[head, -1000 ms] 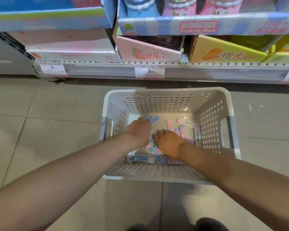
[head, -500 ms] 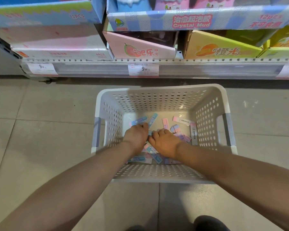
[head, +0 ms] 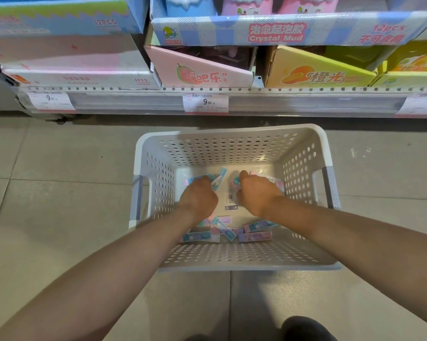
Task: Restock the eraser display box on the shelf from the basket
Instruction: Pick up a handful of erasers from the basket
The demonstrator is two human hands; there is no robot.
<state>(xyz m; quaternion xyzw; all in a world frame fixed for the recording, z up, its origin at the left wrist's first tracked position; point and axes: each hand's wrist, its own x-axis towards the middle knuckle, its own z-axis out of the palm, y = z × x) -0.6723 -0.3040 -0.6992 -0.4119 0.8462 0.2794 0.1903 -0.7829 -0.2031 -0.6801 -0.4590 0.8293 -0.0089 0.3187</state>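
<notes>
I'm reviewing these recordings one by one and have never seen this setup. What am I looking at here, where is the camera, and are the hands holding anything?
There is no machine: a person works bare-handed, and one camera worn on their head looks forward and down. A white perforated basket stands on the tiled floor before a shop shelf of display boxes. Small packaged erasers in pink and blue lie scattered on the basket's bottom. Both hands reach inside. The left hand curls over blue erasers at the far left. The right hand is also curled, with a bit of blue packaging showing at its fingertips, so it seems to be gathering some too. How many each holds is hidden.
</notes>
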